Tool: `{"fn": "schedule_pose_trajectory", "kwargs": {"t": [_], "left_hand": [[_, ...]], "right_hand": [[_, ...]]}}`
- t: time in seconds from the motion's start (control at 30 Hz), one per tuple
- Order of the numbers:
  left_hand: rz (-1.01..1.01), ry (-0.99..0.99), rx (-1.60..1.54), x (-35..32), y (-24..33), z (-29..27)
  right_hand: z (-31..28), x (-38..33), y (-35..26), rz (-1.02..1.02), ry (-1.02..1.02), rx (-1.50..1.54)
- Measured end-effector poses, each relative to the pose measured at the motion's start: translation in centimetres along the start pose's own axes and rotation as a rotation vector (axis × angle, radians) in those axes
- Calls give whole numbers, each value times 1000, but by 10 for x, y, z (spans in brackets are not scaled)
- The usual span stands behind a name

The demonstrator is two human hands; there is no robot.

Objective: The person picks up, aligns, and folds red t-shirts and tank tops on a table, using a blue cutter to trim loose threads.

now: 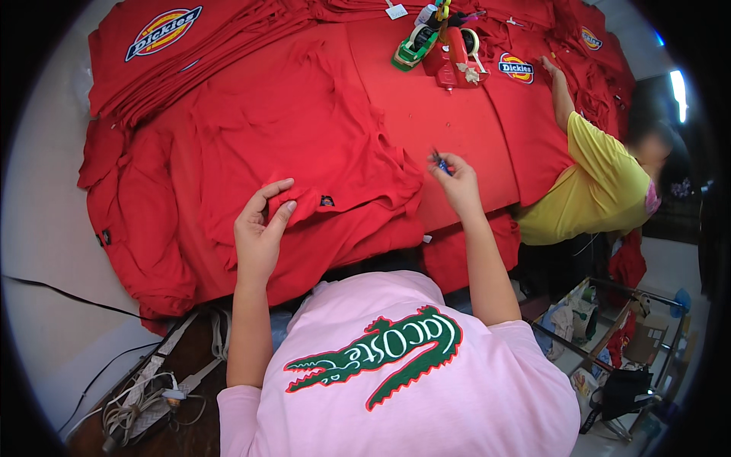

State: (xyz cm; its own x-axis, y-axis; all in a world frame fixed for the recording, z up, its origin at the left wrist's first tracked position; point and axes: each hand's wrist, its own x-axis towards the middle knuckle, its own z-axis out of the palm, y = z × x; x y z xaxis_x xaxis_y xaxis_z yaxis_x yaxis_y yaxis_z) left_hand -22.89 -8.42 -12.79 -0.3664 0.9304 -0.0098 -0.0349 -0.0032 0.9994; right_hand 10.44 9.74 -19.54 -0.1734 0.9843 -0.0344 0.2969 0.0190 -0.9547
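Left hand (259,228) pinches red shirt (304,145); perhaps hem.

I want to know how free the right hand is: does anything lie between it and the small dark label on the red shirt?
Nothing visible does. Only bare red shirt fabric lies between the right hand and the label; the left hand pinches the fabric left of it.

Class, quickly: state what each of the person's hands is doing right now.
Left hand: closed, pinching a fold of the red shirt.
Right hand: closed on a small dark blue tool; what kind cannot be told.
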Motion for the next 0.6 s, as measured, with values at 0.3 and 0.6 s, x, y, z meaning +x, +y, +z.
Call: {"fn": "schedule_pose_trajectory", "kwargs": {"t": [0.3, 0.6], "left_hand": [[-84, -720, -121, -56, 76, -133], [751, -192, -177, 26, 220, -159]], "right_hand": [[-78, -43, -105, 196, -649, 416], [-114, 99, -256, -598, -336, 333]]}}
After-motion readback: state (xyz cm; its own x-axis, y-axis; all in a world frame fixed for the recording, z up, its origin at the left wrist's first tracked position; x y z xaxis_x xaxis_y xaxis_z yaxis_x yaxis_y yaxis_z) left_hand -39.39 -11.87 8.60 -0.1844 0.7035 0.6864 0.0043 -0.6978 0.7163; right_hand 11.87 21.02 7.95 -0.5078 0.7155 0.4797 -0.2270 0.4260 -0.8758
